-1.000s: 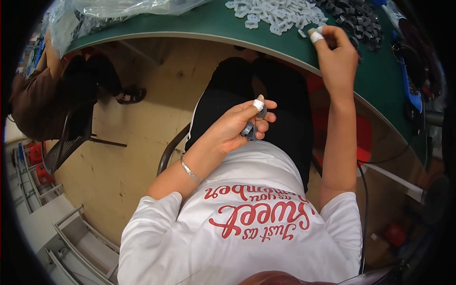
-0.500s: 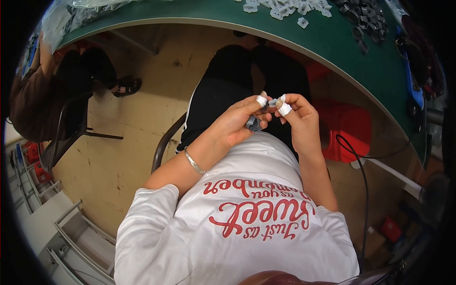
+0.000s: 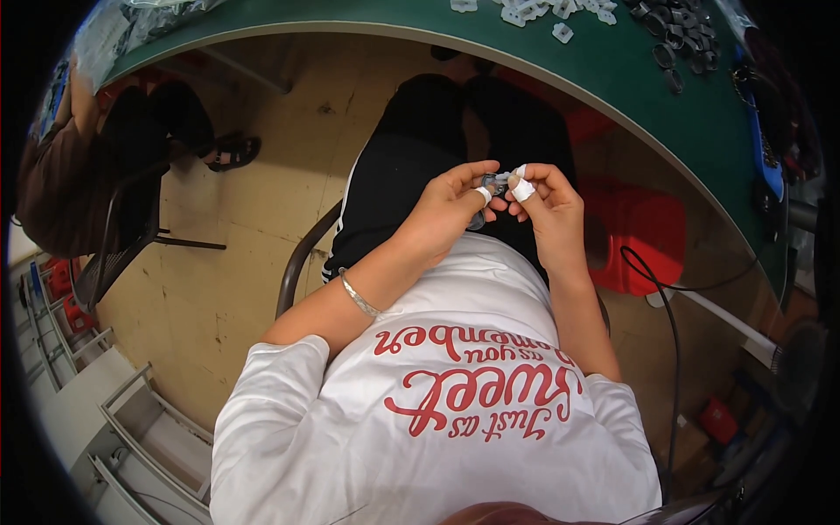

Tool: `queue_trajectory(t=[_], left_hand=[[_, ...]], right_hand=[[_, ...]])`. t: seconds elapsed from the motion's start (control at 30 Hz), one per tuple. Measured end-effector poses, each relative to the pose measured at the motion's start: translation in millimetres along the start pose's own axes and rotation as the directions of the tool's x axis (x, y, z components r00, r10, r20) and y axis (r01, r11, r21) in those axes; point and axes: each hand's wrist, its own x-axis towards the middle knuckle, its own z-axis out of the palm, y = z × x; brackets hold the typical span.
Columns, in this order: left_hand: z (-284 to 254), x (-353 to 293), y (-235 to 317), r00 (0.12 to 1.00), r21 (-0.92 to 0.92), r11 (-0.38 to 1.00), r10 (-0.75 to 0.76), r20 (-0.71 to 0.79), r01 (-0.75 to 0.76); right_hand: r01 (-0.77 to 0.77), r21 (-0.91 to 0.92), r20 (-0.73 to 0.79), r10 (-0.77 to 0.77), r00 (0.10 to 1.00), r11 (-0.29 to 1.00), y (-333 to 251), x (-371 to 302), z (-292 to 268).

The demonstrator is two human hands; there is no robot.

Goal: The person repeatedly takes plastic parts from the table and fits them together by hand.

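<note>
Over my lap, my left hand [image 3: 448, 210] pinches a small grey plastic part [image 3: 490, 181] between thumb and fingers. A second dark grey ring-like part [image 3: 477, 221] sits lower in the same hand, mostly hidden by the fingers. My right hand [image 3: 555, 199] is closed on a small pale plastic piece [image 3: 501, 179], which meets the grey part between the fingertips. The exact fit of the two cannot be made out. White tape wraps my left thumb and fingertips of my right hand.
Ahead curves a green table [image 3: 394, 16] with loose white plastic pieces [image 3: 562, 33] and a pile of dark rings [image 3: 678, 37]. A red bin [image 3: 643, 236] and a black cable [image 3: 674, 367] are to the right. Another person [image 3: 66, 166] sits at the left.
My left fingers have shifted, bringing a grey part up against the pale piece at my right fingertips. The dark part lower in my left hand is now more covered.
</note>
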Motion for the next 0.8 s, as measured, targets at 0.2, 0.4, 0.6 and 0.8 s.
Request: queue_trajectory(t=[0.2, 0.4, 0.6, 0.8], left_hand=[[-1, -1, 4, 0.998, -0.049, 0.999, -0.024, -0.051, 0.021], [-4, -1, -1, 0.996, -0.075, 0.996, -0.057, -0.067, 0.052], [-6, 0, 1, 0.993, 0.041, 0.993, -0.115, -0.017, 0.115], [-13, 4, -7, 0.982, -0.146, 0.971, -0.186, 0.038, 0.190]], right_hand=[[0.190, -0.072, 0.051, -0.187, 0.981, 0.979, -1, 0, 1], [0.117, -0.139, 0.055, -0.111, 0.992, 0.983, 0, 0, -3], [0.208, -0.123, 0.094, -0.198, 0.976, 0.970, -1, 2, 1], [-0.082, 0.199, 0.141, 0.055, 0.989, 0.977, 4, 1, -1]])
